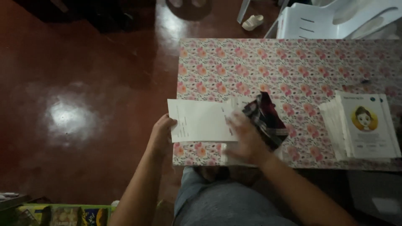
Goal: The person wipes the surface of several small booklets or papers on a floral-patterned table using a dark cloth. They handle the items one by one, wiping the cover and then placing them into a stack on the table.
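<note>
From the head view, your left hand (161, 136) pinches the white sheet (201, 121) at the table's (293, 62) front-left corner; it looks light and floppy, so grip its edge. Your right hand (245, 142), blurred, lies flat on it beside the dark plaid cloth (266, 117); its grip I cannot tell.

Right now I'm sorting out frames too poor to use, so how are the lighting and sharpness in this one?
Head view: dim overall, with glare patches on the red floor; the right hand is motion-blurred over the dark plaid cloth; the left hand and white paper are sharper; the paper's print is too soft to read.
</note>
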